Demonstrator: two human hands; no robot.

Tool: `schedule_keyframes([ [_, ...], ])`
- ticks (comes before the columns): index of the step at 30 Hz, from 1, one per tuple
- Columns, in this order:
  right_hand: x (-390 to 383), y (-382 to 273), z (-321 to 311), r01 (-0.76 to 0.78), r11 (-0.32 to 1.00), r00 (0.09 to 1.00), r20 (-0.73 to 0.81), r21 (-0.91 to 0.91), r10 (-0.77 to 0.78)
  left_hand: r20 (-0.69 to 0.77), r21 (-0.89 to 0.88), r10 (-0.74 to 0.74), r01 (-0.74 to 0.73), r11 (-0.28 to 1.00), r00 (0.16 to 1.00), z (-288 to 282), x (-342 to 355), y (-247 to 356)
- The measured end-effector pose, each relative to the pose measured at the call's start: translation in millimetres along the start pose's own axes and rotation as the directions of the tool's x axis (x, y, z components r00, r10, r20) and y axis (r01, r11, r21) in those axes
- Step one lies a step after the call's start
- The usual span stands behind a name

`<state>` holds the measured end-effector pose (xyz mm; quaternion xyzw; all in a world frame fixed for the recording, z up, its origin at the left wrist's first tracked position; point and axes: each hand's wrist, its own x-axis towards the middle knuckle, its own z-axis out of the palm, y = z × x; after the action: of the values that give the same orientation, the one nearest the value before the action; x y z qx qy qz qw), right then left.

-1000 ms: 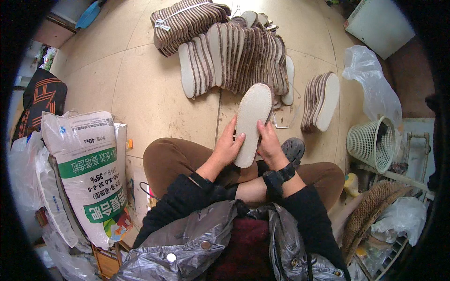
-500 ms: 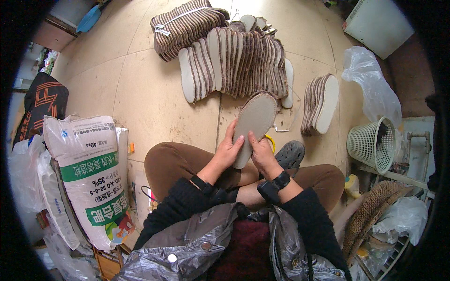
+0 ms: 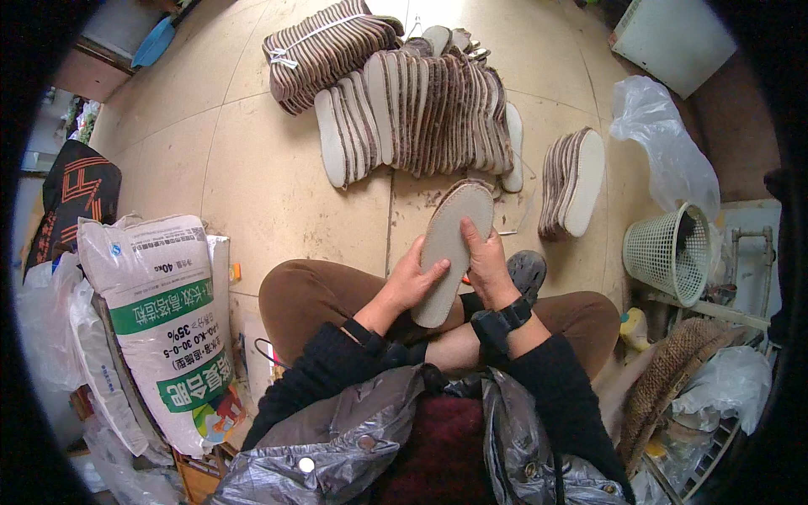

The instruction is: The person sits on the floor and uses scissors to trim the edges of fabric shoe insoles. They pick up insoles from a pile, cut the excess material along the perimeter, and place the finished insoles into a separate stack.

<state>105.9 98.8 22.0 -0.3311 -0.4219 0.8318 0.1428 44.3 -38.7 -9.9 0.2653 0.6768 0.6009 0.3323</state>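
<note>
Hands met over a pale beige, oval felt shoe insole (image 3: 446, 248), which stood tilted above the person's lap, its toe pointing away toward the floor and its heel low between the brown-trousered knees. The left hand (image 3: 408, 282) clasped the insole's left edge, thumb laid flat across the pale face. The right hand (image 3: 486, 263), with a black band at the wrist, held the right edge, fingers spread up along it. Both grips were closed on the insole, neither wide.

Compared with 1 second earlier, the insole had turned: then its broad pale face lay fully open to the camera, while now a brown striped layer showed along its top rim. It had also sunk slightly toward the lap. That reads as the piece being turned over in the hands, likely to inspect or align its layers.

On the tan tiled floor (image 3: 252, 168) beyond lay a long fanned row of brown-and-cream striped insoles (image 3: 421, 114), with a tied bundle of the same (image 3: 324, 50) behind it. A small stack of 5 or so (image 3: 572, 181) stood well apart to the right, near a pale green plastic mesh basket (image 3: 665, 252). A white woven sack with green print (image 3: 164, 324) leaned at the person's left.
</note>
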Motion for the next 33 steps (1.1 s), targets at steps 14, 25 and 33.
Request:
schedule_keyframes([
  [14,47,34,-82,0.002,0.176,1.000,0.002,-0.984,-0.005,-0.321,-0.480,-0.226,0.047,0.876,0.920,-24,9,21],
  [25,41,70,-76,0.139,-0.262,0.990,0.138,-0.955,0.025,-0.289,-0.425,-0.163,0.026,0.905,0.943,-25,9,18],
  [33,21,-20,-44,-0.179,0.974,0.885,0.410,-0.137,0.220,-0.103,-0.455,-0.133,0.073,0.887,0.986,-25,5,20],
])
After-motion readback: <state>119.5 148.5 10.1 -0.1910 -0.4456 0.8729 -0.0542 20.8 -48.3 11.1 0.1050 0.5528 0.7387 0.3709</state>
